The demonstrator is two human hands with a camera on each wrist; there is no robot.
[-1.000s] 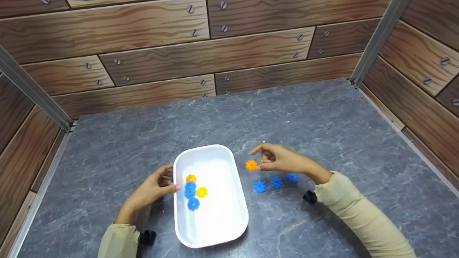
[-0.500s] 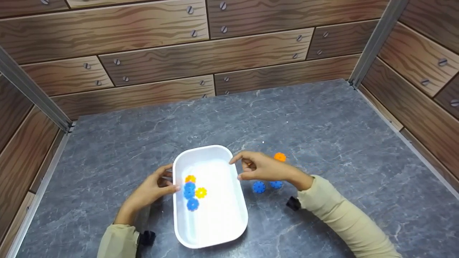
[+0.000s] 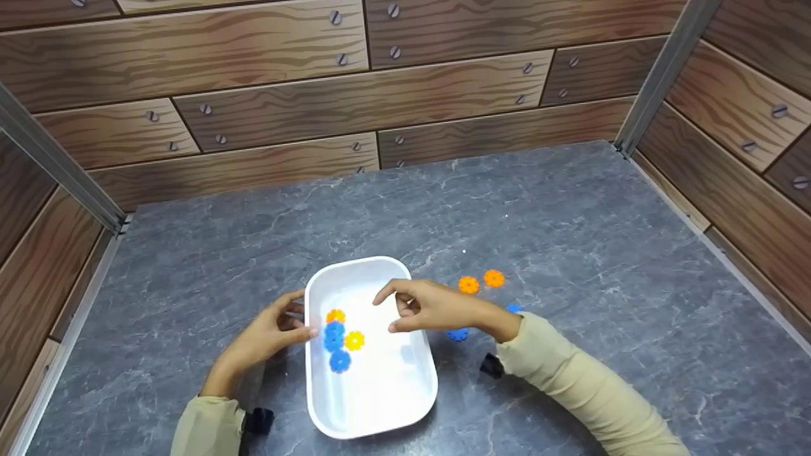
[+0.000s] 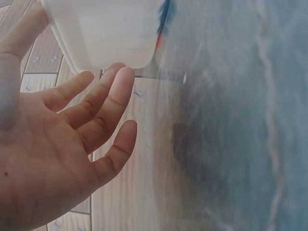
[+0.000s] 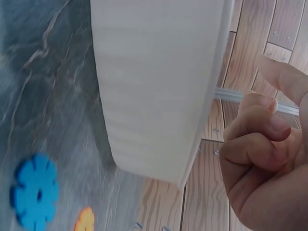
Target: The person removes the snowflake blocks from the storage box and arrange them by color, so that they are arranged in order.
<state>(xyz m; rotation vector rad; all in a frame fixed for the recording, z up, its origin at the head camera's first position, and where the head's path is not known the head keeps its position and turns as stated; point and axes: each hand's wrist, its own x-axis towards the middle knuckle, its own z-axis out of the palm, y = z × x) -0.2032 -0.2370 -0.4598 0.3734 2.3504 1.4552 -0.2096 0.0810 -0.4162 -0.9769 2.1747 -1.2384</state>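
In the head view a white plastic tray [image 3: 369, 405] stands on the table. My left hand [image 3: 269, 332] grips its left rim, thumb over the edge and fingers along the outside wall. My right hand [image 3: 427, 307] hovers over the tray's right side, index finger and thumb apart, other fingers curled, nothing between them. Inside the tray lie notched plastic discs: a yellow disc [image 3: 355, 341], an orange disc [image 3: 336, 315] and several overlapping blue discs [image 3: 340, 361]. The right wrist view shows the tray's outer wall [image 5: 154, 86] beside the right hand [image 5: 269, 159].
Right of the tray, two orange discs [image 3: 494, 278] lie on the grey marbled table [image 3: 355, 215]. Blue discs [image 3: 457, 334] sit partly hidden under the right forearm. Wood-patterned panels [image 3: 272, 69] wall in the back and sides.
My right hand has moved left from beside the orange disc to over the tray, uncovering orange discs on the table. The left hand and tray have stayed in place.
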